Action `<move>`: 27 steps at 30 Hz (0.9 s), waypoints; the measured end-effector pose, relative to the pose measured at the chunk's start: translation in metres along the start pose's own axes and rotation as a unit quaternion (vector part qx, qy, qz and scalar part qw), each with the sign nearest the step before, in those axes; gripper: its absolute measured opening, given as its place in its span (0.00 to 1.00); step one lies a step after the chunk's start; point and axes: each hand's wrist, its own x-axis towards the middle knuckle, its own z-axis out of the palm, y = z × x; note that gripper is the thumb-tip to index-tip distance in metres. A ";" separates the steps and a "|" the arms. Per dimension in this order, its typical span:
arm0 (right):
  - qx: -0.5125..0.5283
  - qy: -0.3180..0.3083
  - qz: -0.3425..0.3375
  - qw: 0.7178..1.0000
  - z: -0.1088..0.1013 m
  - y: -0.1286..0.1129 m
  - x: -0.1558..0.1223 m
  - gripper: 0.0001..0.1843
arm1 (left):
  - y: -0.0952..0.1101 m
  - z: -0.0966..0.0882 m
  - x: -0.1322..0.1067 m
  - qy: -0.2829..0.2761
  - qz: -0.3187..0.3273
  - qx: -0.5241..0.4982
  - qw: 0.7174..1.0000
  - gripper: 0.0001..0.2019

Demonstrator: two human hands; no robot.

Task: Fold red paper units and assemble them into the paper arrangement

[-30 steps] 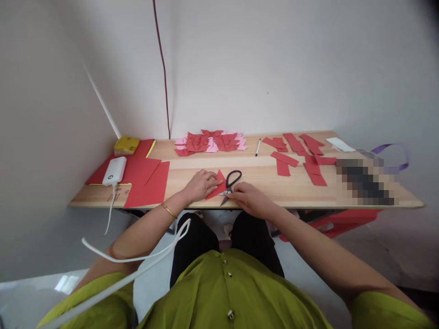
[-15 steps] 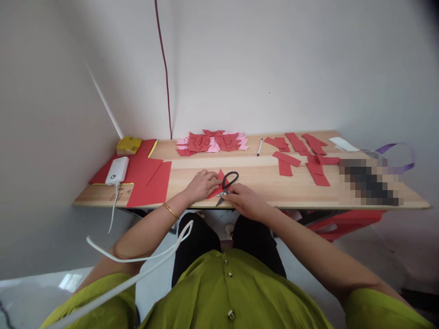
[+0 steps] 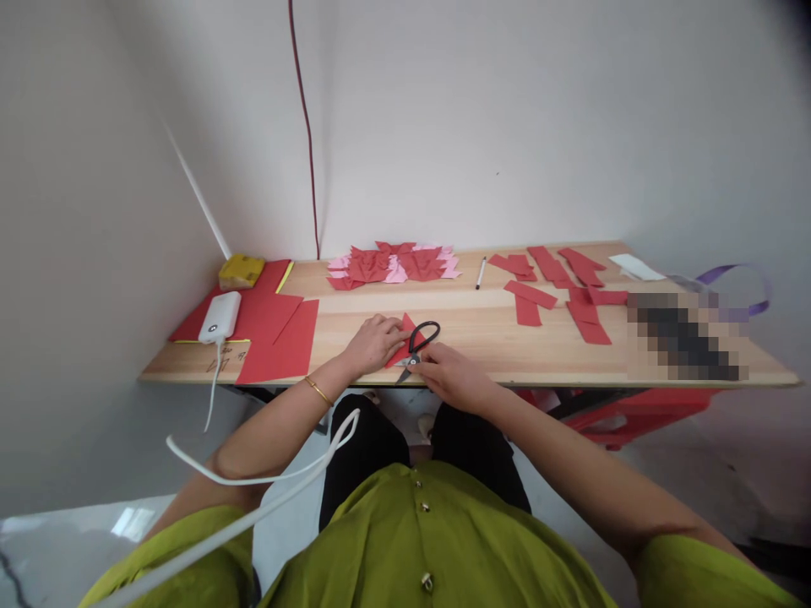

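Note:
My left hand point(image 3: 372, 343) lies flat with its fingers pressing on a small folded red paper triangle point(image 3: 405, 330) near the front edge of the wooden table point(image 3: 481, 329). My right hand point(image 3: 451, 374) rests just right of it, fingers curled at the paper's lower corner and touching the blades of black scissors point(image 3: 418, 339). The scissors lie on the table across the paper, handles pointing away from me.
A pile of folded red and pink paper pieces point(image 3: 393, 263) lies at the back. Red strips point(image 3: 557, 287) and a pen point(image 3: 480, 272) are to the right. Red sheets point(image 3: 272, 329), a white power bank point(image 3: 219, 317) with cable and a yellow box point(image 3: 241, 270) are on the left.
Both hands stay on the red triangle; my right hand has edged slightly left toward the scissors' blades. The view has shifted a little.

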 end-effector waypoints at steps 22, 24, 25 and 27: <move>0.038 -0.002 -0.021 0.999 -0.027 -0.001 -0.023 0.15 | -0.003 0.001 -0.001 0.003 -0.013 -0.021 1.000 0.19; -0.002 0.026 0.008 1.000 -0.038 0.018 -0.028 0.16 | -0.004 0.001 -0.002 0.010 -0.016 -0.040 0.999 0.20; -0.027 0.037 0.022 0.999 -0.044 0.029 -0.031 0.16 | -0.005 0.001 -0.002 0.014 -0.017 -0.051 0.998 0.21; -0.065 0.054 0.055 0.995 -0.056 0.055 -0.039 0.17 | -0.006 0.001 -0.002 0.020 -0.024 -0.066 0.997 0.27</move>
